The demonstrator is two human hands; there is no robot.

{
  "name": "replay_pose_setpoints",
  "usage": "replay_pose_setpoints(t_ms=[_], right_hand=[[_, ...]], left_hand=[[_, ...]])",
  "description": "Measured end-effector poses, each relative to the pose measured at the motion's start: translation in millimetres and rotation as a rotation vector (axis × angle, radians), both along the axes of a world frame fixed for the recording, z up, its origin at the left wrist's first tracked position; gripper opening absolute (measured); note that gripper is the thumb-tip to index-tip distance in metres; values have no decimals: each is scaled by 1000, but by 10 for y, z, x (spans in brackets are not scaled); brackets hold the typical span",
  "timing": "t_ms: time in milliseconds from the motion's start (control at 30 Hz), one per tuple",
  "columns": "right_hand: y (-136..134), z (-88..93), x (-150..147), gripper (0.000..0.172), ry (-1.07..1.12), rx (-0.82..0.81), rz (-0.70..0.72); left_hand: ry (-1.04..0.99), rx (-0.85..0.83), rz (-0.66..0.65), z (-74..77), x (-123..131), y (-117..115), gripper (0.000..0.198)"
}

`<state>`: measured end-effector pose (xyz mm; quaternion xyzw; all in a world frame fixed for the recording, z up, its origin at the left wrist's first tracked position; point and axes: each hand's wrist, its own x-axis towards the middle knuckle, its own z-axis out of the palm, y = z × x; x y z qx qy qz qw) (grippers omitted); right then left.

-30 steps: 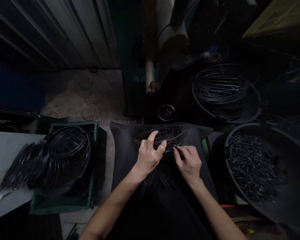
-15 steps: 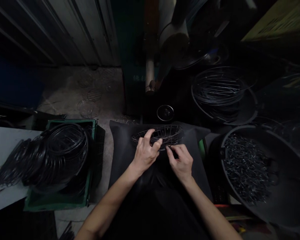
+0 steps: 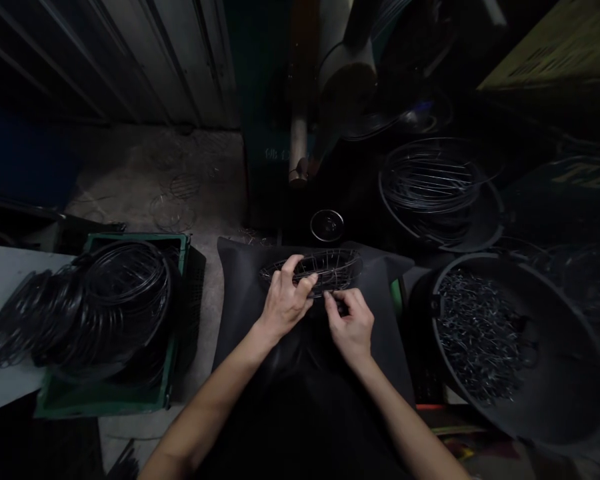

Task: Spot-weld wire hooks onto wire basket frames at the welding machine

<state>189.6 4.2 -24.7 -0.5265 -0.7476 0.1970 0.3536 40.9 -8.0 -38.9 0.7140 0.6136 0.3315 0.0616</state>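
Observation:
A shallow oval basket of dark wire (image 3: 343, 261) rests on the black cloth over my lap, its mesh hard to make out in the dim light. My left hand (image 3: 286, 303) grips it from the left, fingers curled over its near side. At the near rim, right of the left fingertips, my right hand (image 3: 351, 325) is closed in a pinch, thumb and forefinger together on the wire. Whether a small piece is also in that pinch is hidden.
Wire rings (image 3: 125, 273) pile over a green crate (image 3: 43, 400) on the left. At right stands a dark bucket (image 3: 565, 373) of small metal pieces (image 3: 480, 340), with wire grids (image 3: 435, 177) in another bucket behind. A machine's post (image 3: 299, 150) hangs ahead above a round metal disc (image 3: 327, 225).
The whole view has shifted slightly. Both hands keep their hold at the basket; the right fingertips sit a little nearer the left hand.

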Motion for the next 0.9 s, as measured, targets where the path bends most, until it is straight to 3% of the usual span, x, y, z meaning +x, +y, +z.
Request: replay_pose_setpoints(t_ms=[100, 300, 567, 633, 767, 833, 900], right_hand=[[76, 0, 133, 10, -46, 16, 43], [346, -23, 484, 10, -396, 274, 131], [-91, 11, -8, 18, 10, -77, -29], [-7, 4, 80, 16, -47, -21, 3], [387, 3, 488, 16, -415, 222, 121], [470, 33, 556, 19, -484, 236, 142], [381, 68, 426, 20, -403, 175, 119]], left_hand=[[16, 10, -25, -6, 2, -2, 54], [21, 19, -17, -14, 20, 1, 54], [-24, 23, -16, -42, -25, -30, 52], [-5, 23, -27, -46, -29, -26, 53], [38, 27, -14, -56, 3, -2, 54], [34, 30, 7, -66, 27, 6, 54], [19, 35, 19, -82, 43, 6, 53]])
